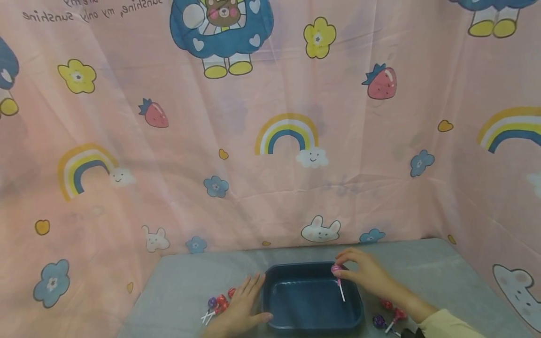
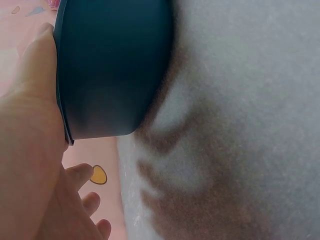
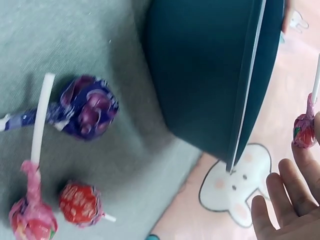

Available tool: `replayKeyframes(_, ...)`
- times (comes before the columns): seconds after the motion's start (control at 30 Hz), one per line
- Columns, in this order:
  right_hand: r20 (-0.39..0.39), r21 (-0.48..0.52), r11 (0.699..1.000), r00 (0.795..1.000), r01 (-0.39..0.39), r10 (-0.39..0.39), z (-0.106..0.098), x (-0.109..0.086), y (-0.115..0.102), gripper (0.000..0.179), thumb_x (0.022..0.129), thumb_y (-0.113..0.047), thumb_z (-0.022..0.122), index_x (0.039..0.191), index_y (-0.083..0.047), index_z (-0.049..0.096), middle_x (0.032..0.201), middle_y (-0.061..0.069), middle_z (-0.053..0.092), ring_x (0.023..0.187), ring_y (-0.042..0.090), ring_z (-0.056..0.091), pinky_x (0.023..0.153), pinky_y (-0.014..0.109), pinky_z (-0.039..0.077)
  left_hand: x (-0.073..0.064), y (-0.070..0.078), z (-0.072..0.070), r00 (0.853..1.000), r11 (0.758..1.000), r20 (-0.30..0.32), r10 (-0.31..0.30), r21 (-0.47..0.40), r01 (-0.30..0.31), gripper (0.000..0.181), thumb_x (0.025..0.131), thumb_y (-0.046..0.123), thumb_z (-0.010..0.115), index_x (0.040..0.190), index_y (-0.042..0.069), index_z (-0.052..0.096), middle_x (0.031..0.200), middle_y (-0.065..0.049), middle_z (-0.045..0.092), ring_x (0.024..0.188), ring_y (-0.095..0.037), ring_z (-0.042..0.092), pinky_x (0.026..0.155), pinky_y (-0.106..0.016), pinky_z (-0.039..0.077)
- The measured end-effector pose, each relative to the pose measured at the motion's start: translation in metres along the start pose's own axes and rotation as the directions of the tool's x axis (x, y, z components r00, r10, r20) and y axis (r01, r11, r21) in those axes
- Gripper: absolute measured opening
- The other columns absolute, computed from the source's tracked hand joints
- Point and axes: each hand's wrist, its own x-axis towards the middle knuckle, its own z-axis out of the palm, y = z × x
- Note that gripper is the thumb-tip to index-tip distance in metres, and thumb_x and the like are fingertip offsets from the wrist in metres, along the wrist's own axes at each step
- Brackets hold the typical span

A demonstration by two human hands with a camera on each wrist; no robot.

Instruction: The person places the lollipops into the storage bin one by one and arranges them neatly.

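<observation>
A pink-wrapped lollipop (image 1: pixel 336 269) is pinched by its candy end in my right hand (image 1: pixel 368 272), above the right back part of a dark blue tray (image 1: pixel 313 324). Its white stick points down toward the tray. In the right wrist view the same lollipop (image 3: pixel 304 129) sits at the fingertips, beside the tray wall (image 3: pixel 205 65). My left hand (image 1: pixel 243 305) rests against the tray's left rim, fingers straight; the left wrist view has the thumb along the rim of the tray (image 2: pixel 115 70) and the other fingers extended past its end.
Several lollipops (image 1: pixel 220 303) with red and purple wrappers lie left of the tray, partly behind the left hand. To its right lie a purple lollipop (image 3: pixel 90 107), a pink one (image 3: pixel 32 215) and a red one (image 3: pixel 80 203). A pink printed curtain (image 1: pixel 270 202) hangs behind the grey tabletop (image 1: pixel 181 281).
</observation>
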Motion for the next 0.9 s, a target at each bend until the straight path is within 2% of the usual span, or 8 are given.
replayKeyframes(0.27, 0.004, -0.011, 0.998, 0.998, 0.06, -0.06, 0.013, 0.003, -0.007, 0.016, 0.078, -0.043, 0.072, 0.086, -0.03, 0.068, 0.105, -0.01, 0.065, 0.105, 0.021, 0.062, 0.088, 0.046, 0.051, -0.001, -0.001, 0.002, 1.0, 1.0, -0.012, 0.015, 0.006, -0.015, 0.091, 0.084, 0.065, 0.051, 0.153, 0.025, 0.008, 0.16, -0.012, 0.015, 0.145, -0.044, 0.013, 0.11, -0.068, 0.016)
replayKeyframes(0.4, 0.003, -0.016, 0.996, 0.996, 0.089, -0.089, 0.018, 0.005, -0.011, 0.014, 0.079, -0.04, 0.072, 0.086, -0.029, 0.068, 0.105, -0.009, 0.066, 0.104, 0.021, 0.062, 0.087, 0.044, 0.051, -0.001, -0.001, 0.002, 0.999, 0.999, -0.031, 0.04, 0.007, -0.04, 0.091, 0.084, 0.064, 0.052, 0.153, 0.021, 0.009, 0.159, -0.014, 0.016, 0.144, -0.045, 0.014, 0.109, -0.069, 0.016)
replayKeyframes(0.67, 0.019, -0.031, 0.994, 0.995, 0.102, -0.101, 0.027, 0.011, -0.017, 0.015, 0.08, -0.044, 0.07, 0.084, -0.03, 0.067, 0.103, -0.005, 0.068, 0.101, 0.018, 0.062, 0.09, 0.043, 0.05, -0.001, 0.001, 0.001, 0.999, 1.0, -0.029, 0.029, 0.008, -0.029, 0.091, 0.084, 0.066, 0.051, 0.153, 0.022, 0.01, 0.159, -0.013, 0.018, 0.144, -0.044, 0.015, 0.109, -0.068, 0.017)
replayKeyframes(0.9, 0.026, -0.028, 0.994, 0.994, 0.104, -0.104, 0.034, 0.017, -0.025, 0.013, 0.08, -0.041, 0.071, 0.085, -0.03, 0.067, 0.103, -0.006, 0.068, 0.101, 0.016, 0.062, 0.091, 0.042, 0.05, -0.002, 0.002, 0.001, 0.998, 0.999, -0.043, 0.05, -0.006, -0.05, 0.091, 0.084, 0.063, 0.053, 0.153, 0.019, 0.011, 0.159, -0.015, 0.018, 0.144, -0.046, 0.014, 0.108, -0.07, 0.017)
